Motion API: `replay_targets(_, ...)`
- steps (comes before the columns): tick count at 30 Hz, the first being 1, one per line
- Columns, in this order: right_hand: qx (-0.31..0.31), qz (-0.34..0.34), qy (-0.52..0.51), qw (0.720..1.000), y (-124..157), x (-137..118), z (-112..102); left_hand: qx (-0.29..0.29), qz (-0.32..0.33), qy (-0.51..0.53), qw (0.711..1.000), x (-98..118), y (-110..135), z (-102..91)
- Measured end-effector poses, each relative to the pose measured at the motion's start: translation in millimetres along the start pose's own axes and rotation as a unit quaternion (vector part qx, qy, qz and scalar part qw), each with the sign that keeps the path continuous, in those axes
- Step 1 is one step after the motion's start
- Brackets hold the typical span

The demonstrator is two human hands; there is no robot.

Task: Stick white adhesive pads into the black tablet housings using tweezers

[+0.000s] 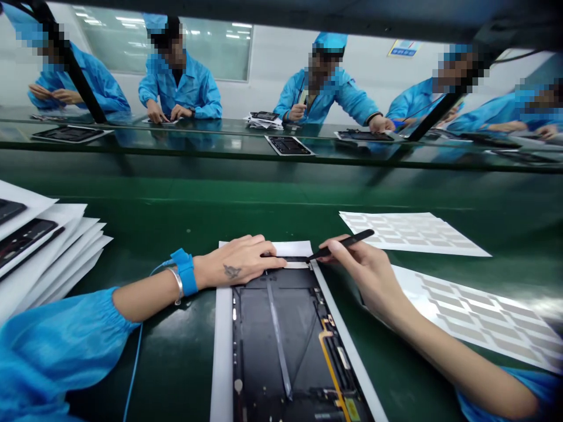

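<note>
An opened black tablet housing (259, 340) with exposed internal parts lies on a white sheet (223, 351) in front of me. Across its far end runs a narrow pale strip (297, 265). My left hand (241, 261) rests over the far left corner, thumb and forefinger closed at the strip's left end; the other fingertips are partly hidden. In my right hand (369, 272) is a pair of black tweezers (341, 245), its tips touching or just above the strip's right end. A blue wrist strap (188, 272) with a cord circles my left wrist.
Stacked white sheets with dark housings (57, 264) stand at left. Two sheets of grey stickers, a far sheet (409, 233) and a near sheet (484, 313), lie at right. Across the green bench (176, 217), several people in blue work, with a housing (289, 146) on the ledge.
</note>
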State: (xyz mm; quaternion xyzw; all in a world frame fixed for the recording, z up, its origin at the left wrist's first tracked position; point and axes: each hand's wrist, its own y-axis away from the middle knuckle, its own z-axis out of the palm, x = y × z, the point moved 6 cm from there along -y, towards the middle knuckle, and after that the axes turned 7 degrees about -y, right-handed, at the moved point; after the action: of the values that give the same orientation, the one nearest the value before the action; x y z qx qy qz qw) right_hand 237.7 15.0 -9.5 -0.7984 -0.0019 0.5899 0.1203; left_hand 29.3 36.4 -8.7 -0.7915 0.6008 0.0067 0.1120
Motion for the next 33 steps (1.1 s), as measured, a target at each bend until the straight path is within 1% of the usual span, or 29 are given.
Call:
replay_targets(2,0.019,0.064,-0.051,0.996,-0.9,12.6,-4.2,-0.006,-0.001,-0.007,1.000,-0.4,-0.4,0.8)
replay_targets(4,0.030,0.103,-0.078,0.991,-1.3,19.6,-4.5,-0.010,-0.001,-0.010,1.000,-0.5,-0.6,1.3)
replay_targets(8,0.032,0.127,-0.099,0.986,-0.7,20.8,-0.8,-0.012,0.000,-0.007,1.000,0.0,-1.1,0.4)
replay_targets(15,0.036,0.114,-0.138,0.983,2.1,18.4,1.2,-0.018,0.003,-0.009,1.000,0.4,-1.1,0.7)
replay_targets(23,0.023,0.109,-0.102,0.989,0.6,22.0,0.7,-0.006,0.004,-0.019,1.000,0.5,-0.5,0.8)
replay_targets(28,0.009,0.085,-0.062,0.994,-0.2,25.8,-1.9,-0.015,0.004,-0.020,1.000,0.6,-0.2,-0.1)
replay_targets(31,0.028,0.065,-0.040,0.997,-1.2,22.9,-6.1,-0.023,0.008,-0.023,0.999,0.6,0.6,-3.0)
replay_targets(33,0.050,0.055,-0.058,0.996,-2.0,18.2,-8.2,-0.034,0.011,-0.028,0.999,0.9,-1.0,-5.4)
